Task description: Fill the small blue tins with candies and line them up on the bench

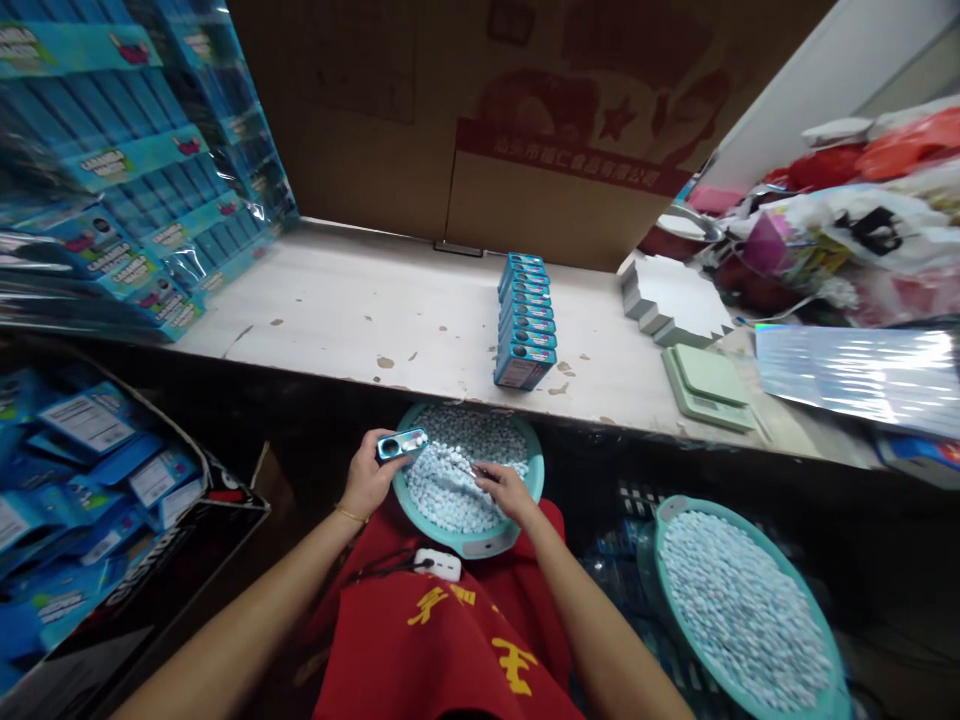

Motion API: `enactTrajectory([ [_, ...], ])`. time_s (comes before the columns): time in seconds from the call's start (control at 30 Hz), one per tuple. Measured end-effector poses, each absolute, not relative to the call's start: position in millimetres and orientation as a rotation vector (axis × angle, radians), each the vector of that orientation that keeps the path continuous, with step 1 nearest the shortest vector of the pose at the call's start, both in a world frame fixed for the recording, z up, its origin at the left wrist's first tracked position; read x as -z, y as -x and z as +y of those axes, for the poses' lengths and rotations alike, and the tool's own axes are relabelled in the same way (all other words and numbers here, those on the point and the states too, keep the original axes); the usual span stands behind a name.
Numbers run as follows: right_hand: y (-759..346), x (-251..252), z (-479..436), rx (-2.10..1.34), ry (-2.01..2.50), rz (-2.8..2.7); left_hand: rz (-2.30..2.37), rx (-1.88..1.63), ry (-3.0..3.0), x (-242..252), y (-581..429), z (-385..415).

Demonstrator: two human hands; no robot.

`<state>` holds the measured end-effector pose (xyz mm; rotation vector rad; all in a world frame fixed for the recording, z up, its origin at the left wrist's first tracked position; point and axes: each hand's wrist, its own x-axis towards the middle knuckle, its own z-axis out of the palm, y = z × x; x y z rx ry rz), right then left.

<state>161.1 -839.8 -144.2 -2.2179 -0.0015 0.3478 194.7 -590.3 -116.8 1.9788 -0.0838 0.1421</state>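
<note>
Holding a small blue box (403,444) in its fingers, the left hand (367,477) hovers at the left rim of the turquoise basin (535,470); the right hand (510,489) bends its fingers over pale pellets (454,502), any grip indiscernible. Beyond, similar boxes (526,325) line the tabletop (337,310).

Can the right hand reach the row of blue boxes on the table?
Probably yes: the right hand must rise past the table edge, but nothing visible blocks the row of blue boxes.
</note>
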Motion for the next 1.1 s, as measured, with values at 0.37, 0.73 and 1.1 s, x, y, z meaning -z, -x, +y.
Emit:
enactTrajectory([
  [0.37, -156, 18, -826, -0.510, 2.699, -0.218, -0.292, -0.066, -2.107, 121, -186, -627],
  [0.73, -147, -25, -801, -0.469, 3.018, -0.277, -0.284, -0.033, -2.046, 119, -180, -618],
  [1.1, -122, 2, -860, -0.276, 2.763, -0.071, -0.213, 0.113, -1.692, 117, -186, -629],
])
